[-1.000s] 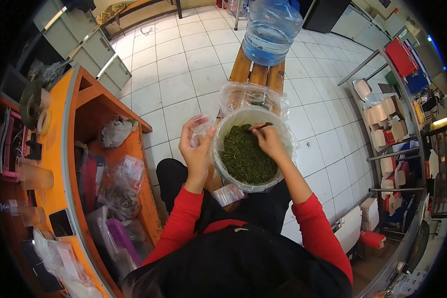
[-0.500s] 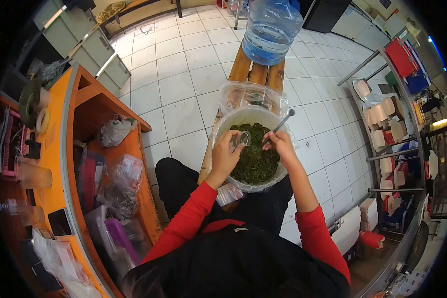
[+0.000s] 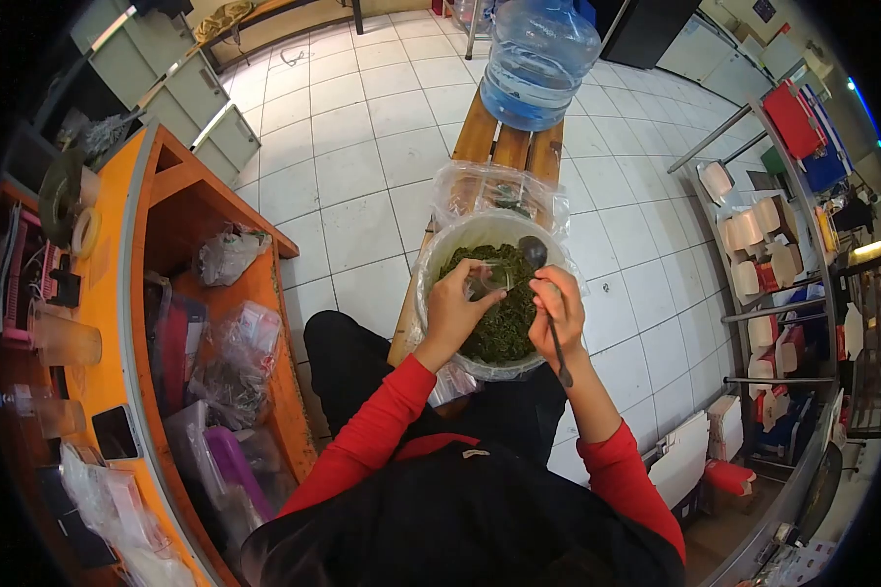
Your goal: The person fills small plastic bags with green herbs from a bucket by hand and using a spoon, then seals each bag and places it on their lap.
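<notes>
My left hand (image 3: pixel 453 308) is closed around a small clear plastic cup (image 3: pixel 492 281), tilted over the tub. In my right hand (image 3: pixel 560 313) I grip a metal spoon (image 3: pixel 556 342), with its dark bowl up over the tub and its handle pointing down towards me. Both hands are above a white round tub (image 3: pixel 431 256) lined with clear plastic. Dark green, finely chopped leafy food (image 3: pixel 499 333) fills much of it. How much the cup contains is hard to see behind my fingers.
The tub stands on a slatted wooden bench (image 3: pixel 511 147), with a large blue water jug (image 3: pixel 538 73) at its far end. An orange counter (image 3: pixel 127 323) holding a phone (image 3: pixel 117 432) and plastic cups is on the left. A metal rack (image 3: pixel 744 245) with food boxes stands right.
The spoon has turned over in my right hand: its bowl now shows at the top and its handle points down. My left hand still holds the cup, slightly further right.
</notes>
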Tool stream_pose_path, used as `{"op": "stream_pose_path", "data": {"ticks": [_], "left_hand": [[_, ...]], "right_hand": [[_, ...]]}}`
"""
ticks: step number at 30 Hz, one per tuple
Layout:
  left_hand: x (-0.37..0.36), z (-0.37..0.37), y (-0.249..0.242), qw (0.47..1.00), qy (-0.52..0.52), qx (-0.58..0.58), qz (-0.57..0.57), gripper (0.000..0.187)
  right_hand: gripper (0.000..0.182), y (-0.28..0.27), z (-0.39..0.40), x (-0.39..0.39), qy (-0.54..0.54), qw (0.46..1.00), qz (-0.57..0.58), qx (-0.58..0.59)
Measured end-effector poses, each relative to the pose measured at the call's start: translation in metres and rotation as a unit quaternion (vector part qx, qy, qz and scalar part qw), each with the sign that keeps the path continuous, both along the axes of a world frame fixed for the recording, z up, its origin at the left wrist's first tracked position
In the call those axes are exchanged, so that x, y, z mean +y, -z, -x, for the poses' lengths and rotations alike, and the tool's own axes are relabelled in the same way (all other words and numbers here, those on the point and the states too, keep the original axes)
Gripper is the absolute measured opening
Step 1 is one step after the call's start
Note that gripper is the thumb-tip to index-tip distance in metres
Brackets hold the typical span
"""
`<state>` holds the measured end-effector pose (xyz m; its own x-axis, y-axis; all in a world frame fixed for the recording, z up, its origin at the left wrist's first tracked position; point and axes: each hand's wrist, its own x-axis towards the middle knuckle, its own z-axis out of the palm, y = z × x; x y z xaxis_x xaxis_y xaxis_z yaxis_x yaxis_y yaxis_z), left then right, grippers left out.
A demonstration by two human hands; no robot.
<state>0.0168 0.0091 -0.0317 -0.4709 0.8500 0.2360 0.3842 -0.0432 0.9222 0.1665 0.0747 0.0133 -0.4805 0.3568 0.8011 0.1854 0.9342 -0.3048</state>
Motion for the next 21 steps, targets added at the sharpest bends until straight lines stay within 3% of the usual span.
{"op": "stream_pose_path", "data": {"ticks": [2,3,6,7,11,14,15,18,21], "left_hand": [[-0.003,0.001,-0.004,1.0,-0.006,-0.003,0.002,0.042],[-0.003,0.001,-0.006,1.0,-0.009,-0.005,0.002,0.042],[-0.001,0.001,-0.007,0.999,-0.02,0.02,-0.045,0.041],[-0.001,0.0,-0.007,0.998,-0.02,0.019,-0.052,0.041],[-0.009,-0.002,-0.018,0.998,0.024,-0.056,-0.01,0.04],[-0.015,0.003,-0.03,0.985,0.063,-0.16,0.011,0.034],[-0.016,0.003,-0.03,0.976,0.075,-0.202,0.016,0.032],[-0.012,0.002,-0.02,0.938,0.084,-0.321,-0.104,0.02],[-0.015,0.003,-0.024,0.955,0.045,-0.262,-0.133,0.014]], "right_hand": [[0.031,0.005,-0.006,0.002,0.013,0.999,0.047,-0.009],[0.038,0.007,-0.009,0.002,0.022,0.986,0.139,-0.091],[0.042,0.007,-0.009,0.0,0.027,0.98,0.151,-0.128],[0.039,0.005,-0.007,-0.003,-0.015,0.975,0.198,-0.1],[0.017,0.015,0.003,-0.004,0.0,0.97,0.235,-0.06],[0.013,0.021,0.006,-0.001,0.003,0.877,0.471,0.09],[0.012,0.005,0.014,-0.005,0.014,0.857,0.494,0.148],[0.015,0.007,0.014,-0.004,-0.024,0.746,0.625,0.227],[0.016,0.012,0.009,-0.003,-0.039,0.759,0.621,0.191]]}}
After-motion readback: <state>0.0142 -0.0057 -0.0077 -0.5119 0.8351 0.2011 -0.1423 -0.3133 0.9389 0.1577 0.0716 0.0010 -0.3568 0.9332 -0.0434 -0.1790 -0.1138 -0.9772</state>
